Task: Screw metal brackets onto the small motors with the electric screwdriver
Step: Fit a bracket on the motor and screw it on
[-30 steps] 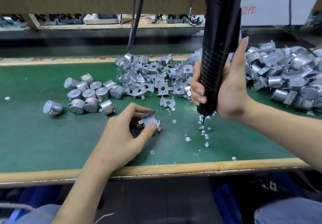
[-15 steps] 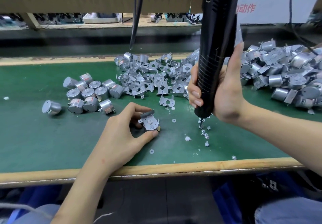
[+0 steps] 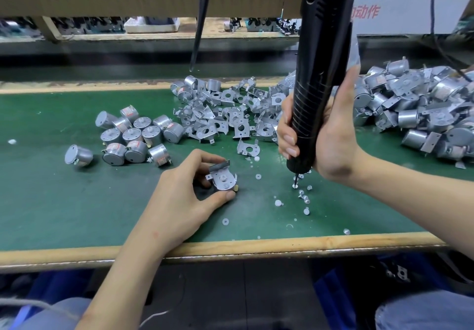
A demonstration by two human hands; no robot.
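My left hand [image 3: 184,196] pinches a small motor with a metal bracket on top [image 3: 222,180], holding it on the green mat [image 3: 51,201]. My right hand [image 3: 325,140] grips the black electric screwdriver [image 3: 318,73] upright, to the right of the motor. Its bit tip [image 3: 295,182] touches down among several loose screws [image 3: 304,196] on the mat. Bare motors [image 3: 133,137] lie in a cluster at the left. Loose brackets [image 3: 230,114] are heaped in the middle.
A big heap of motors with brackets [image 3: 420,109] fills the right side. Small white washers [image 3: 225,221] are scattered near the wooden front edge [image 3: 230,249]. A black cable [image 3: 200,22] hangs down at the back. A shelf with parts [image 3: 154,25] runs behind.
The screwdriver has shifted slightly left and its tip has dipped into the loose screws. My left hand keeps the motor and bracket in place.
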